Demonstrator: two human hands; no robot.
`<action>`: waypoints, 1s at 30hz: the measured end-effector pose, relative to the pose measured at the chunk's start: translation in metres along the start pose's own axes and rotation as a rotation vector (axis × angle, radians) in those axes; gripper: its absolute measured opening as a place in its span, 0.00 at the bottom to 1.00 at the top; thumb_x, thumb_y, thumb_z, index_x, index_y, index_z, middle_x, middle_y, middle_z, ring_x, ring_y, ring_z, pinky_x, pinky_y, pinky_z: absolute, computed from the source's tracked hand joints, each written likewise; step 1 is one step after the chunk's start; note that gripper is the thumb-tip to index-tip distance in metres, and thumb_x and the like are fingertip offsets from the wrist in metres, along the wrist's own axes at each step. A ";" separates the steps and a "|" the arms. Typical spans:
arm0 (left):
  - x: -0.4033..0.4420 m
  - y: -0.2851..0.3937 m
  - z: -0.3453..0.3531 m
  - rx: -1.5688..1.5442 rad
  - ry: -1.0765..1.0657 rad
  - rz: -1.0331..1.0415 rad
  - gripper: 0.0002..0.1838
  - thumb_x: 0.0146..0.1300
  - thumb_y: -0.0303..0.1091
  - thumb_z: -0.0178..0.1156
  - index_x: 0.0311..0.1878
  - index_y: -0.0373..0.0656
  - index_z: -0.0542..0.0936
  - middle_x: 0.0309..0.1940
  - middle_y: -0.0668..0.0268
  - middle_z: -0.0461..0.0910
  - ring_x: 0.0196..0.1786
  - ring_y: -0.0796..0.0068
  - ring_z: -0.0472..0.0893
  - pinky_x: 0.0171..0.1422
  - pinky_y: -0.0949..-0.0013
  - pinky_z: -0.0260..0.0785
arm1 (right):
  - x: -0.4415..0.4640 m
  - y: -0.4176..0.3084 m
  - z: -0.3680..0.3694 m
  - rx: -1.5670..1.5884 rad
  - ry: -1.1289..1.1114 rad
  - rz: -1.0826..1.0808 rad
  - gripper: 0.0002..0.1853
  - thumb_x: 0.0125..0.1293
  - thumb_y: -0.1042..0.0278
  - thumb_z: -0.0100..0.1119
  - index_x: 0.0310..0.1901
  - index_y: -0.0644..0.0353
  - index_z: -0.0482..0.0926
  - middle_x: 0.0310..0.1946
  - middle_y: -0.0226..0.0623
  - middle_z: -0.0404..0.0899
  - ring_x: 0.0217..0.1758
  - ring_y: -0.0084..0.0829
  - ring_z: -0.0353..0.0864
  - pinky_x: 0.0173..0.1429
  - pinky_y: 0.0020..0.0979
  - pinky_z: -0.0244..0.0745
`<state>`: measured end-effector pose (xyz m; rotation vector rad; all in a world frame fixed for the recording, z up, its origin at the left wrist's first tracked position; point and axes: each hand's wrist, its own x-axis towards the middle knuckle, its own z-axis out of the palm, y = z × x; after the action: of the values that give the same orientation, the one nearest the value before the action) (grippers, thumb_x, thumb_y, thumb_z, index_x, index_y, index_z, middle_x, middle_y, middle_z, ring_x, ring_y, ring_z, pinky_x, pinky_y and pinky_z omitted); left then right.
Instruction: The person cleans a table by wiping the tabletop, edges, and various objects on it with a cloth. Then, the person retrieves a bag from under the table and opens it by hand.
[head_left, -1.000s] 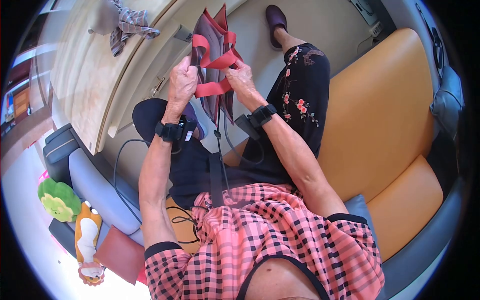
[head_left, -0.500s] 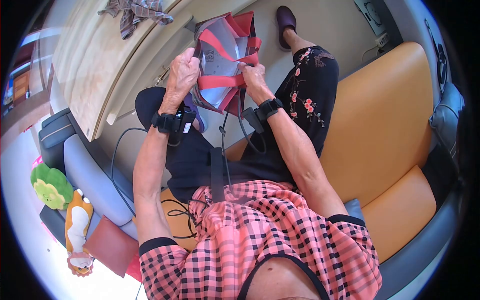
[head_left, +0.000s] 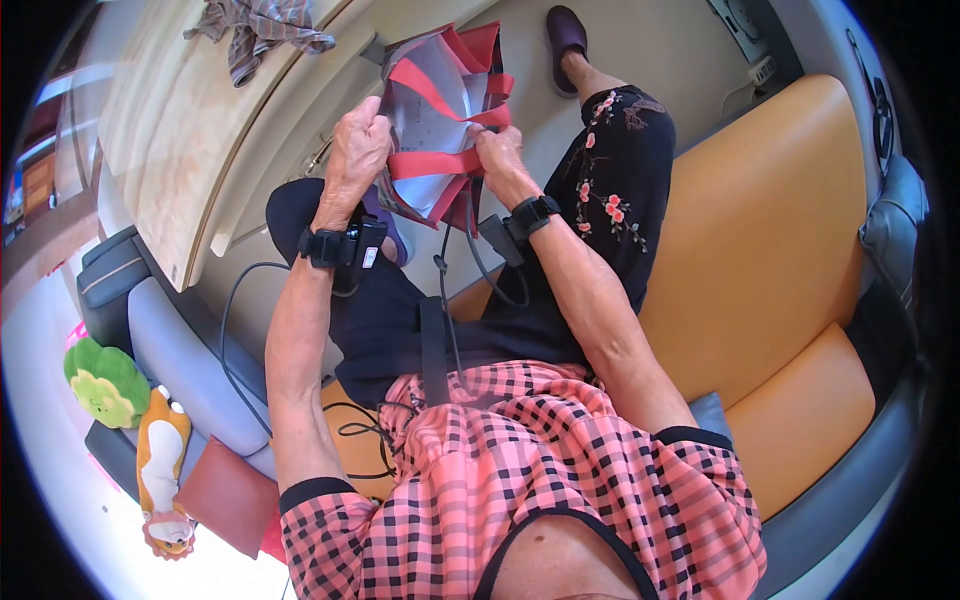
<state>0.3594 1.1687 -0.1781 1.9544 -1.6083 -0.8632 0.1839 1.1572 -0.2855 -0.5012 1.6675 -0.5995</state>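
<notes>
A bag (head_left: 425, 120) with red straps and a pale lining hangs open between my hands, over the floor. My left hand (head_left: 357, 152) is closed on its left rim. At the opposite rim, my right hand (head_left: 500, 160) grips the bag near the strap ends. Both red straps loop across the opening. The inside looks pale, with a small faint mark; its bottom cannot be made out. Each wrist wears a black band with a small device.
A wooden table (head_left: 170, 130) at the upper left bears a striped cloth (head_left: 262, 32). An orange sofa seat (head_left: 760, 200) lies to the right. Plush toys (head_left: 163, 450) and a red-brown cushion (head_left: 228, 497) sit at the lower left. Black cables (head_left: 232, 320) run near my arms.
The bag has gone from nearly folded flat to spread wide, showing its pale inside. Both hands still hold it, and my right hand has shifted slightly right. The view has moved a little.
</notes>
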 end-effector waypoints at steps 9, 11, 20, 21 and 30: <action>0.002 -0.005 0.001 0.040 0.007 0.023 0.07 0.61 0.29 0.44 0.32 0.35 0.68 0.23 0.43 0.69 0.27 0.41 0.71 0.36 0.53 0.67 | 0.008 0.009 0.006 -0.004 0.021 -0.023 0.11 0.60 0.73 0.64 0.43 0.68 0.78 0.36 0.37 0.80 0.37 0.29 0.78 0.39 0.35 0.75; 0.001 -0.005 0.002 0.067 0.015 0.043 0.07 0.61 0.29 0.44 0.32 0.35 0.68 0.23 0.43 0.69 0.28 0.41 0.71 0.36 0.52 0.67 | 0.010 0.010 0.007 -0.001 0.030 -0.018 0.11 0.59 0.73 0.65 0.42 0.67 0.79 0.35 0.37 0.80 0.37 0.29 0.77 0.39 0.35 0.74; 0.001 -0.004 0.003 0.088 0.025 0.059 0.07 0.61 0.29 0.44 0.32 0.35 0.67 0.23 0.43 0.68 0.28 0.42 0.71 0.37 0.53 0.66 | -0.009 -0.006 0.003 0.034 -0.006 0.005 0.12 0.57 0.71 0.66 0.42 0.66 0.79 0.34 0.36 0.79 0.36 0.29 0.76 0.39 0.34 0.73; 0.002 -0.005 0.003 0.085 0.025 0.056 0.07 0.61 0.29 0.44 0.32 0.35 0.67 0.23 0.43 0.67 0.27 0.44 0.70 0.37 0.53 0.66 | -0.012 -0.008 0.001 0.040 -0.024 -0.002 0.13 0.57 0.71 0.66 0.42 0.66 0.79 0.35 0.36 0.80 0.36 0.29 0.76 0.39 0.34 0.73; 0.002 -0.006 0.005 0.020 0.016 0.005 0.07 0.61 0.30 0.46 0.31 0.36 0.66 0.20 0.50 0.64 0.24 0.58 0.66 0.34 0.58 0.65 | -0.013 -0.005 0.007 0.167 -0.161 -0.215 0.09 0.53 0.73 0.67 0.38 0.61 0.83 0.27 0.27 0.79 0.30 0.21 0.72 0.34 0.31 0.69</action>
<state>0.3602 1.1684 -0.1865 1.9653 -1.6186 -0.8306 0.1932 1.1606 -0.2739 -0.5952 1.4076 -0.8269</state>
